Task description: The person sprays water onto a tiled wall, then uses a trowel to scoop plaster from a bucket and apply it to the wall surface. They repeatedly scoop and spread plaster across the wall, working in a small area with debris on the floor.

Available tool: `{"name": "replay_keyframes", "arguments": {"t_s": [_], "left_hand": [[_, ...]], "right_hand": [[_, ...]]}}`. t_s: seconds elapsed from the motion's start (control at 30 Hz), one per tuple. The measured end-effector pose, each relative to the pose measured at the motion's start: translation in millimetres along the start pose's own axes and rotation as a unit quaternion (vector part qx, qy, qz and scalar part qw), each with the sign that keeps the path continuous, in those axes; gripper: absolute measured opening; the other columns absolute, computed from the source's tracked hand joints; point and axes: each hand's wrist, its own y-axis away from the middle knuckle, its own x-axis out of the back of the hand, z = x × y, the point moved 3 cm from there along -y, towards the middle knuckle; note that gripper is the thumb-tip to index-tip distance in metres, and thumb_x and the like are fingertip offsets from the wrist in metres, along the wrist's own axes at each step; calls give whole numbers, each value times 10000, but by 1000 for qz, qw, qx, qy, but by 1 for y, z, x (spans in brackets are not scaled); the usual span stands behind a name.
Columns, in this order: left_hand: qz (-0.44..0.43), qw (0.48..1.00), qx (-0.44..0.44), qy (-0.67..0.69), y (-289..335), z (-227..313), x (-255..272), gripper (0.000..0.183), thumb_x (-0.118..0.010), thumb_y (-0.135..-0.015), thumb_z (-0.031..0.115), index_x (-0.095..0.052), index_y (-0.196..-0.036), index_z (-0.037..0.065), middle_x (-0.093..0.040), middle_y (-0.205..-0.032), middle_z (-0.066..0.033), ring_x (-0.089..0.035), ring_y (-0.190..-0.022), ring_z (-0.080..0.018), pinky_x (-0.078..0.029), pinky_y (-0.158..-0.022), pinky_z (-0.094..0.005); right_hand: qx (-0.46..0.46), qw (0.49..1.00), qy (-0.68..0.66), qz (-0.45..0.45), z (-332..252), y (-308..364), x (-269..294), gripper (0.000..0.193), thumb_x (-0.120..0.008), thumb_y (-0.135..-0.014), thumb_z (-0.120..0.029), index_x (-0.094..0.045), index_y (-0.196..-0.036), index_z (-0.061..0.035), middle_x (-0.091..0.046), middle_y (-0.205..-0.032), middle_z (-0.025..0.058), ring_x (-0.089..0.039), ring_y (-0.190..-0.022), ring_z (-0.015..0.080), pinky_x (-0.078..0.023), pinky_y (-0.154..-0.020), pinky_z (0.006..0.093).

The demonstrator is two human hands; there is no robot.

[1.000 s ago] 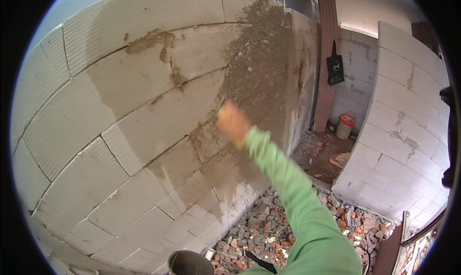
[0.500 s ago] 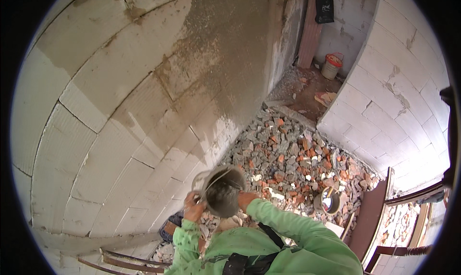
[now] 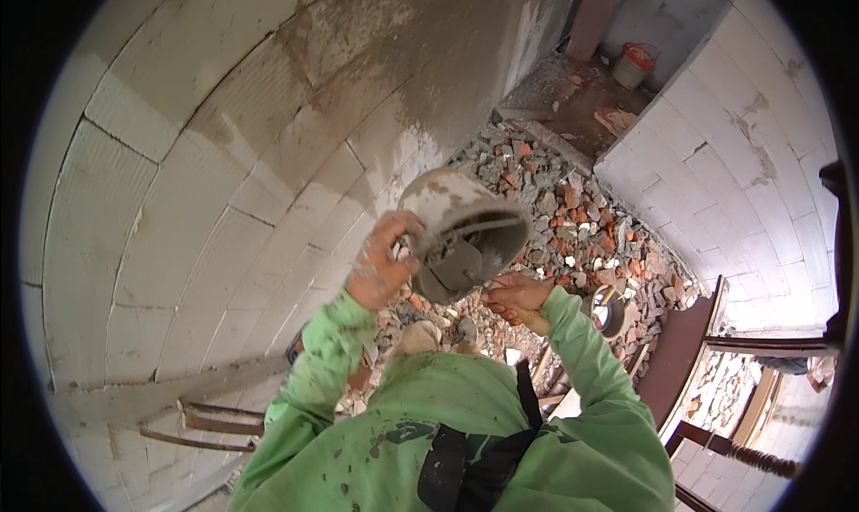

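A mortar-smeared bucket (image 3: 443,194) is tilted in front of me, its dark mouth turned toward my body and to the right. My left hand (image 3: 385,262) is closed on the bucket's left rim. In my right hand (image 3: 519,296) is a trowel, its pale wooden handle (image 3: 535,322) jutting out below the fingers. The trowel's grey end reaches into the bucket's mouth, where wet grey mortar coats the inside. Blade and mortar are hard to tell apart there.
Broken brick and concrete rubble (image 3: 582,221) covers the floor. A second bucket (image 3: 610,313) with tools stands at right. The partly wetted block wall (image 3: 295,154) rises at left. A red-rimmed bucket (image 3: 633,67) stands in the doorway. Brown frame pieces (image 3: 684,360) lean at right.
The bucket has swung higher in view and tipped over further toward me. My right hand has come away from the bucket's side, and the trowel's handle now shows in it.
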Motion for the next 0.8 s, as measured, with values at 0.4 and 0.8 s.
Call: {"name": "replay_keyframes", "arguments": {"t_s": [0.4, 0.8], "left_hand": [[331, 764, 479, 278, 101, -148, 26, 499, -466, -795, 24, -437, -1291, 73, -566, -1032, -125, -576, -827, -236, -536, -616, -380], [466, 706, 522, 106, 344, -219, 81, 332, -511, -751, -26, -521, -1082, -8, -610, -836, -212, -638, -644, -316, -571, -506, -455]], "right_hand": [[198, 970, -113, 87, -80, 16, -48, 170, -494, -920, -149, -525, -1013, -10, -471, -658, 14, -430, -437, 92, -378, -386, 257], [860, 391, -58, 324, -401, 105, -105, 329, -546, -946, -204, -374, -1163, -26, -505, -814, 67, -541, -563, 113, -479, -450, 260]]}}
